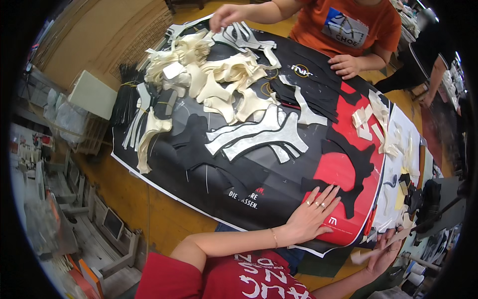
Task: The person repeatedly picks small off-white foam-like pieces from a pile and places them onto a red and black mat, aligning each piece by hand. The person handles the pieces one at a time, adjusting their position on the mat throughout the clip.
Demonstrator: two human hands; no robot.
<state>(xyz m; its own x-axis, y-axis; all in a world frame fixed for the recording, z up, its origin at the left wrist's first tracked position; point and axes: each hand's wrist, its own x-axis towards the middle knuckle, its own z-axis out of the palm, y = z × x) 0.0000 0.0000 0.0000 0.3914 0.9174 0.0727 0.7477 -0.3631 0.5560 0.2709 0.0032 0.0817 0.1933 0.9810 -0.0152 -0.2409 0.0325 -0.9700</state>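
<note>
In the head view, the red panel (336,172) at the right end of the tabletop (294,179) serves as the landmark. The person's left hand (314,213) lies palm down over the near left part of the red panel, its fingers extended and a little spread, with the fingertips on a black cut piece (349,201) that lies partly across the panel. A second black piece (357,158) lies just beyond it, also over the red panel. The right hand (387,253) is blurred, off the near right corner of the red panel, beside a pale strip (367,255); whether its fingers pinch that strip, I cannot tell. Left of the red panel, shiny white pieces (286,137) lie overlapped on black material. Beyond these, farther left of the panel, is a heap of cream pieces (216,89). Along the panel's far right edge lie more cream scraps (362,122). Beyond the red panel, a co-worker in an orange shirt (376,30) rests one hand (345,66) on the tabletop and holds the other (228,17) above the far end of the heap.
</note>
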